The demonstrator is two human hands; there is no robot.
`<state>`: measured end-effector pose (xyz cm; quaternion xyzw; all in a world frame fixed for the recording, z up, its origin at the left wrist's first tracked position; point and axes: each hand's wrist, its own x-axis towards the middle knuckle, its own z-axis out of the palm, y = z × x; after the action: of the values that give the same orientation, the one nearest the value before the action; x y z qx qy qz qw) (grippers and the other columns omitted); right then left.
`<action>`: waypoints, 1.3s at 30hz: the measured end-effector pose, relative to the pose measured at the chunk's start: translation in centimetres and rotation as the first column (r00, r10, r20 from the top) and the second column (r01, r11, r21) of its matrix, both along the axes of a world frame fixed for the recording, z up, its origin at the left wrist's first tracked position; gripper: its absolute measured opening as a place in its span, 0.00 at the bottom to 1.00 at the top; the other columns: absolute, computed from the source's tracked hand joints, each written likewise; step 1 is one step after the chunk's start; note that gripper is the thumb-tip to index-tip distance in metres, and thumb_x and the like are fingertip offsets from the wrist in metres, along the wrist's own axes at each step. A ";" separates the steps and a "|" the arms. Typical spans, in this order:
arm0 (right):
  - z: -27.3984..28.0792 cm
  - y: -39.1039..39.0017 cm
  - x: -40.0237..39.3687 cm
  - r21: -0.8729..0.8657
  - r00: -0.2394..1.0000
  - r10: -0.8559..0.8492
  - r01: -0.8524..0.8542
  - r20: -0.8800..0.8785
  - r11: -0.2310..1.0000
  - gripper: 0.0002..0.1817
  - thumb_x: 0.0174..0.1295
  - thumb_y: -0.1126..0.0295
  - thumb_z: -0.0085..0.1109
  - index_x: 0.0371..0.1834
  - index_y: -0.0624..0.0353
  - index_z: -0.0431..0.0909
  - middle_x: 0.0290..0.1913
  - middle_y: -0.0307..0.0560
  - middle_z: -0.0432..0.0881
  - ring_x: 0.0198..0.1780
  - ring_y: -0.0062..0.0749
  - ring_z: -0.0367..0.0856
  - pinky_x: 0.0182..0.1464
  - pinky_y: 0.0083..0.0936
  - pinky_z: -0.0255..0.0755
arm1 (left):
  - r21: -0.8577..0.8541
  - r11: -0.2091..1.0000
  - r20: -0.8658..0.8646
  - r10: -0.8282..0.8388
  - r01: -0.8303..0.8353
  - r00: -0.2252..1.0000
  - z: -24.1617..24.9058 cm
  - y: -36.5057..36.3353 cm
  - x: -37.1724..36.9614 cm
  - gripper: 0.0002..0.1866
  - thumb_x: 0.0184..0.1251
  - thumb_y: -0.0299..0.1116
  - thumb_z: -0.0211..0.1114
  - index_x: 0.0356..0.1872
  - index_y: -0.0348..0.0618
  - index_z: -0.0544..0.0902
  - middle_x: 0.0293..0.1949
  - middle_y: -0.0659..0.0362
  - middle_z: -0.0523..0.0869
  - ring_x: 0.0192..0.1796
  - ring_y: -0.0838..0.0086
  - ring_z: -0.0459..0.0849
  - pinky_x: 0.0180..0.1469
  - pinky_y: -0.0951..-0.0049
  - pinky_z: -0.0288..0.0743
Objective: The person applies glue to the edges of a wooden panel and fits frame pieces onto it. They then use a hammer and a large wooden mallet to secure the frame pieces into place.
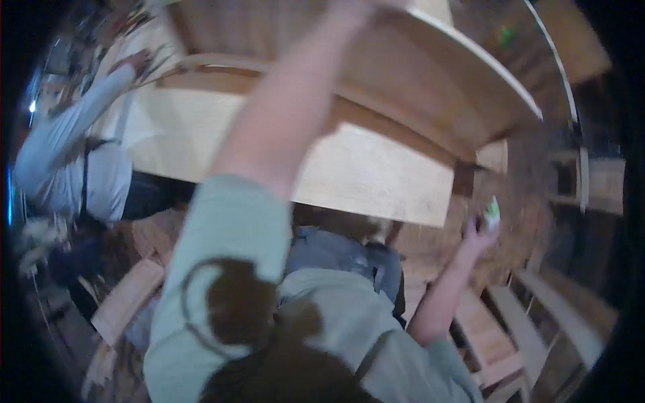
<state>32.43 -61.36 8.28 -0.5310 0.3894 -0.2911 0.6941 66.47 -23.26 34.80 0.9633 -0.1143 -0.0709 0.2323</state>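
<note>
My left hand (366, 5) reaches far forward to the top edge of view, by the pale rim of an upright brown wooden panel (430, 80). Blur and the frame edge hide its fingers. My right hand (480, 236) is out to the right, closed around a small green-and-white object (493, 213) whose kind is too blurred to make out. Under my left forearm lies a light wooden board (376, 171), beside the brown panel.
A co-worker in a grey long-sleeved top (70, 161) stands at the left, a hand (138, 62) over the woodwork. Loose planks (484, 329) lie at the lower right, and another board (127, 302) at the lower left. A small green item (507, 33) shows at the upper right.
</note>
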 end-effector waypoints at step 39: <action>14.9 28.7 32.5 0.315 0.415 -0.540 -0.496 -0.732 -0.809 0.20 0.64 0.59 0.54 0.55 0.53 0.84 0.60 0.49 0.81 0.64 0.46 0.69 0.52 0.53 0.58 | 0.166 0.974 0.170 -0.181 0.153 0.969 -19.7 9.6 -34.4 0.13 0.66 0.36 0.56 0.40 0.47 0.89 0.76 0.68 0.62 0.74 0.61 0.62 0.72 0.54 0.59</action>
<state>64.93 -32.66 23.20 0.8332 0.2768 -0.1520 0.4540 32.08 -13.69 15.11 0.9675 -0.2104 -0.0095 0.1400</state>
